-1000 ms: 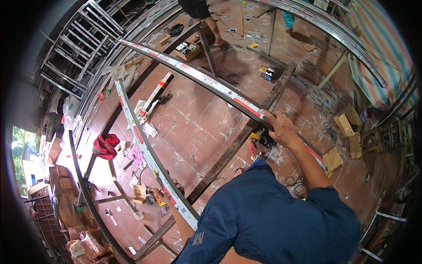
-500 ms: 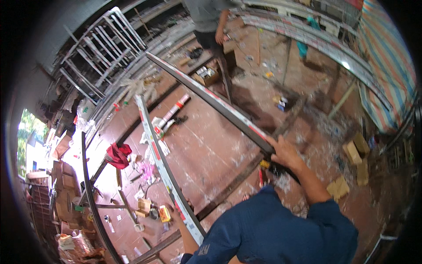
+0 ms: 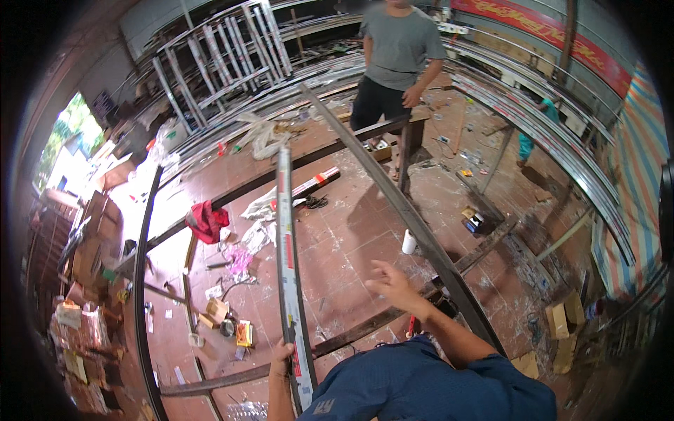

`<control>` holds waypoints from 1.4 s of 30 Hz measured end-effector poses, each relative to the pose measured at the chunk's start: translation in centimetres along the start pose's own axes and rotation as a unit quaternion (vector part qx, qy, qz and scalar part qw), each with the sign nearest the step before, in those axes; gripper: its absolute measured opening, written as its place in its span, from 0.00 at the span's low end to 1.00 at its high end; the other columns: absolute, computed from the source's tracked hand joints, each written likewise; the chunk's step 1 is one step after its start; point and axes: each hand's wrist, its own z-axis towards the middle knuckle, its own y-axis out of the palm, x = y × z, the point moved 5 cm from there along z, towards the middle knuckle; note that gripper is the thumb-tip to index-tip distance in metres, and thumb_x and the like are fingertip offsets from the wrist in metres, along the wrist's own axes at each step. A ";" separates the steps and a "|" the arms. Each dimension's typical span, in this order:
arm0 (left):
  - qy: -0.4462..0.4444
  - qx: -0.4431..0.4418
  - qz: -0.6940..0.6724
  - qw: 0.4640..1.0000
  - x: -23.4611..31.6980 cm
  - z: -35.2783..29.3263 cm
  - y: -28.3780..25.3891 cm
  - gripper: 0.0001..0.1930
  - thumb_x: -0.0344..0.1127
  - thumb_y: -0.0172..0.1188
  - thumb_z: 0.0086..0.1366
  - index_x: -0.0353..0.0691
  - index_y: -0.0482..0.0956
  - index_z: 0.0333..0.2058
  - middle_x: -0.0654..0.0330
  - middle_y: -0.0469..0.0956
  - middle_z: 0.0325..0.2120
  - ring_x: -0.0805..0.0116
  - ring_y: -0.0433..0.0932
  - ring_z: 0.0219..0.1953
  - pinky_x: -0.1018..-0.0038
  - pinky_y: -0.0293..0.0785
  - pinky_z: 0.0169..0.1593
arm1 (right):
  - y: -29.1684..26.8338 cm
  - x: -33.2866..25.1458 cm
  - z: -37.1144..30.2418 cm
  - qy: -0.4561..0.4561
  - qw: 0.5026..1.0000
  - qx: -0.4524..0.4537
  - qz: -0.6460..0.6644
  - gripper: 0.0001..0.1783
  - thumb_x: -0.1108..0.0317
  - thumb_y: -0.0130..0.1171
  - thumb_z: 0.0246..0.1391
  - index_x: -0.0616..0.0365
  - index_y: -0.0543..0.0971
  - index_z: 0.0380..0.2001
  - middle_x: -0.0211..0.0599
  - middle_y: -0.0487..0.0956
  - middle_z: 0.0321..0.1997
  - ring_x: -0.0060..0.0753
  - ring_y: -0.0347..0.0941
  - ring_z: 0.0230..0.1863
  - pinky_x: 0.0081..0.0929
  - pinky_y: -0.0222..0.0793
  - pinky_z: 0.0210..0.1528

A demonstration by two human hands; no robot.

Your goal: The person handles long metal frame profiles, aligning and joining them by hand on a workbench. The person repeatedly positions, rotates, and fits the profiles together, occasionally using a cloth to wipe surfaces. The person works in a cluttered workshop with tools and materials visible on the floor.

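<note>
A long metal bar (image 3: 288, 238) with patchy white-and-red film on it runs lengthwise in front of me, resting across dark frame rails. My left hand (image 3: 282, 356) is closed around its near end, at the left edge. To the right of it, my right hand (image 3: 392, 284) hovers over the tiled floor with its fingers apart, holding nothing. A second long bar, dark grey (image 3: 393, 193), slants from the far middle to the near right; my right forearm lies close to its near part. A white bottle (image 3: 408, 242) stands on the floor beside that bar.
A person (image 3: 400, 63) in a grey shirt stands beyond the frame. Another dark bar (image 3: 144, 281) lies to the left. A red cloth (image 3: 208, 222), a small open carton (image 3: 214, 313) and scraps litter the floor. Bundled metal bars (image 3: 554, 144) are racked at the right.
My right hand has come off the right-hand bar and moved left, its fingers now spread. My left hand still grips the filmed bar. The view has turned, showing more of the standing person.
</note>
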 end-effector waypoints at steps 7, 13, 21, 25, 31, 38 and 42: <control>-0.042 -0.001 0.004 0.999 -0.8 -10.5 2.1 0.46 0.50 0.84 0.47 0.27 0.73 0.59 0.42 0.86 0.41 0.48 0.90 0.38 0.52 0.90 0.44 | 12.3 0.2 10.1 0.133 0.967 -0.094 0.197 0.62 0.41 0.73 0.58 0.51 0.48 0.82 0.60 0.70 0.73 0.49 0.77 0.63 0.50 0.76 0.61; -0.042 0.112 0.344 0.931 -1.3 -15.3 2.3 0.50 0.44 0.88 0.46 0.33 0.72 0.65 0.53 0.85 0.48 0.61 0.84 0.50 0.65 0.80 0.56 | 14.2 -9.2 10.6 0.157 0.909 -0.132 0.363 0.65 0.42 0.78 0.53 0.49 0.47 0.81 0.46 0.77 0.61 0.38 0.77 0.59 0.45 0.77 0.54; -0.109 -0.003 0.394 0.913 -2.3 -13.4 4.7 0.54 0.59 0.81 0.51 0.35 0.68 0.70 0.49 0.85 0.48 0.61 0.83 0.53 0.65 0.78 0.57 | 11.7 -3.0 4.0 0.131 0.918 0.075 0.368 0.32 0.62 0.77 0.52 0.54 0.70 0.55 0.36 0.78 0.41 0.30 0.80 0.36 0.35 0.81 0.31; -0.076 -0.047 0.281 0.956 -1.7 -5.7 13.7 0.54 0.53 0.80 0.47 0.33 0.67 0.70 0.56 0.80 0.46 0.65 0.79 0.47 0.67 0.77 0.53 | 8.3 -1.6 -3.9 0.108 0.891 0.105 0.427 0.28 0.54 0.73 0.58 0.57 0.72 0.53 0.36 0.79 0.38 0.31 0.80 0.39 0.34 0.79 0.39; -0.070 0.001 0.437 0.897 -1.3 -7.1 22.0 0.44 0.35 0.74 0.46 0.32 0.71 0.65 0.56 0.79 0.43 0.61 0.79 0.45 0.66 0.75 0.54 | -7.0 0.4 -15.7 0.032 0.988 0.044 0.141 0.34 0.44 0.69 0.64 0.64 0.81 0.58 0.39 0.85 0.52 0.31 0.81 0.54 0.33 0.76 0.58; -0.083 -0.020 0.555 0.827 -6.7 -15.7 18.7 0.49 0.42 0.79 0.44 0.32 0.70 0.65 0.52 0.81 0.46 0.59 0.79 0.48 0.65 0.75 0.56 | -21.6 4.8 -33.6 0.122 0.892 0.104 -0.423 0.55 0.48 0.79 0.47 0.58 0.65 0.73 0.60 0.79 0.60 0.62 0.80 0.57 0.50 0.77 0.58; -0.109 -0.050 0.551 0.826 -8.4 -19.9 19.6 0.53 0.42 0.83 0.43 0.32 0.68 0.67 0.43 0.83 0.47 0.52 0.83 0.51 0.59 0.77 0.59 | -19.9 10.1 -34.8 0.128 0.869 0.083 -0.470 0.62 0.47 0.79 0.45 0.56 0.57 0.77 0.62 0.79 0.57 0.67 0.80 0.53 0.53 0.78 0.54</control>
